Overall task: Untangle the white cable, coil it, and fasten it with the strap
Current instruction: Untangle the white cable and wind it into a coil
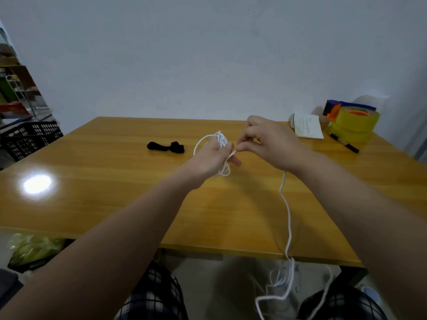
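Note:
The white cable (287,213) runs from my hands down across the wooden table (115,192), over its front edge and into a loose tangle near the floor. My left hand (211,158) holds several small loops of the cable, with turns showing above and below the fist. My right hand (270,144) pinches a short stretch of cable just right of the left hand's fingers. The black strap (166,147) lies flat on the table to the left of my hands, apart from them.
At the table's far right stand stacked yellow tape rolls (354,125) with a blue and orange dispenser (339,109), a white notepad (308,127) and a black marker (344,146). A black crate (30,139) sits left of the table. A green bag (34,248) lies on the floor.

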Demonstrator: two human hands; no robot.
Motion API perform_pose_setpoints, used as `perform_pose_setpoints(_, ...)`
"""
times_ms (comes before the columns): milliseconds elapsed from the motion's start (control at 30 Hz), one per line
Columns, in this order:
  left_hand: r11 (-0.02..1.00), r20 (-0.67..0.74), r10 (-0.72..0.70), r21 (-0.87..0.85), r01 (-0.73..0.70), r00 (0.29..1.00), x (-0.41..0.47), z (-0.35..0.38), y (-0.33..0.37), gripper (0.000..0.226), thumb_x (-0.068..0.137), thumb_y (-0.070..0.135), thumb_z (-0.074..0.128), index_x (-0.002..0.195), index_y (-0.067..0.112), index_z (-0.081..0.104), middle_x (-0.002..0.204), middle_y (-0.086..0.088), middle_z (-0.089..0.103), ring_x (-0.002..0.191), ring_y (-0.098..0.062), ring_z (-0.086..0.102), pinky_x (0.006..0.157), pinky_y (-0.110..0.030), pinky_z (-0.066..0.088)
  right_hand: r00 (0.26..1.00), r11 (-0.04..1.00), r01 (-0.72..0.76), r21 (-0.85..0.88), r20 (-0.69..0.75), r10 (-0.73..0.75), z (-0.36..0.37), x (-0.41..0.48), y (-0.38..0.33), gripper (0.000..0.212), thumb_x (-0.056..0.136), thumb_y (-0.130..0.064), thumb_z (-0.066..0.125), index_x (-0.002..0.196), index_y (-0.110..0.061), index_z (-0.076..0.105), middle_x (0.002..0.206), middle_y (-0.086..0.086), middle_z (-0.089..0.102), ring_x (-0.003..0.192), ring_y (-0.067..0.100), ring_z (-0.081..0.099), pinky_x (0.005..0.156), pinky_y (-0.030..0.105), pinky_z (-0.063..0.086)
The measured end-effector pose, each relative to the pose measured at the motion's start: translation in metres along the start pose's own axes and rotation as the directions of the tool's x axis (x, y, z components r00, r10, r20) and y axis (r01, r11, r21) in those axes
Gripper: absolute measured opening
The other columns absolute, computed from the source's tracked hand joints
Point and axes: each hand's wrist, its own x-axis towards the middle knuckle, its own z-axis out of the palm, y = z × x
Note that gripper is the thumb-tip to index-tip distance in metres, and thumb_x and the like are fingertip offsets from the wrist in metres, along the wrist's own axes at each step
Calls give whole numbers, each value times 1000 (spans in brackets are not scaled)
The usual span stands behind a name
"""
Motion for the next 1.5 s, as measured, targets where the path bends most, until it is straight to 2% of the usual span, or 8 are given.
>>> perform_pose_setpoints(233, 980, 65, 129, -162, -117, 990, -18, 14, 12, 64, 99, 55, 20, 65, 17, 59, 45, 4, 41, 53, -16, 48, 71, -35, 44, 998, 993, -37, 109, 48, 31, 4, 1, 11, 39, 81, -46, 63, 64, -11, 64, 60, 0, 58, 59, 19, 52, 57, 34, 40)
perform_pose_setpoints(400, 948, 109, -7, -317, 41, 994, -18, 13, 27, 52, 88, 65, 39, 76, 15, 46, 44, 6, 21, 35, -10, 22, 45, -24, 29, 979, 962, -205, 180, 55, 198, 14, 2, 14, 68, 70, -80, 39, 74, -13, 51, 65, 5, 57, 61, 21, 49, 58, 38, 40)
perform_pose_setpoints(600, 842, 105, -87, -523, 129, 991, -12, 14, 20, 52, 89, 60, 46, 61, 17, 37, 38, 6, 22, 31, -9, 17, 39, -21, 19, 950, 612, -302, 731, 287, 126, 18, -15, 7, 60, 64, -65, 68, 101, -17, 62, 61, -14, 54, 45, 0, 40, 43, 17, 30)
perform_pose_setpoints(700, 862, -1, -129, -494, 112, 992, -8, 15, 19, 54, 89, 61, 46, 62, 14, 45, 39, 5, 31, 31, -10, 26, 47, -28, 29, 964, 657, -267, 705, 194, 184, 23, -14, 1, 22, 78, -24, 73, 92, -9, 68, 73, -1, 62, 62, 3, 55, 58, 17, 42)
perform_pose_setpoints(900, 970, -102, -210, -143, 195, 972, -14, 10, 6, 58, 80, 71, 48, 62, 16, 50, 41, 6, 45, 50, -16, 52, 47, -24, 33, 944, 754, -321, 573, 261, 204, 31, -21, 1, 26, 85, -30, 65, 75, -6, 66, 52, -3, 42, 47, 5, 37, 47, 19, 28)
perform_pose_setpoints(1033, 896, -27, -209, -406, 180, 978, -14, 11, 4, 50, 84, 62, 53, 65, 16, 47, 42, 8, 34, 42, -11, 39, 59, -30, 30, 937, 787, -329, 522, 285, 203, 31, -21, 13, 21, 82, -9, 67, 73, -4, 49, 58, -3, 37, 48, 3, 35, 50, 20, 30)
perform_pose_setpoints(1233, 632, 334, -103, -706, 321, 937, -23, 19, 15, 42, 80, 45, 60, 52, 19, 43, 40, 9, 24, 34, -4, 21, 39, -16, 24, 942, 719, -329, 613, 268, 203, 23, -22, 27, 21, 81, -10, 69, 97, -1, 57, 68, 5, 50, 58, 13, 47, 50, 27, 38)
perform_pose_setpoints(1500, 845, -52, -192, -516, 139, 980, -11, 10, 19, 46, 93, 37, 55, 55, 24, 31, 47, 8, 16, 39, -9, 14, 42, -23, 13, 880, 509, -472, 720, 415, 230, 26, -18, 20, 31, 88, -23, 60, 105, 3, 56, 60, 6, 43, 37, 7, 31, 35, 18, 24)
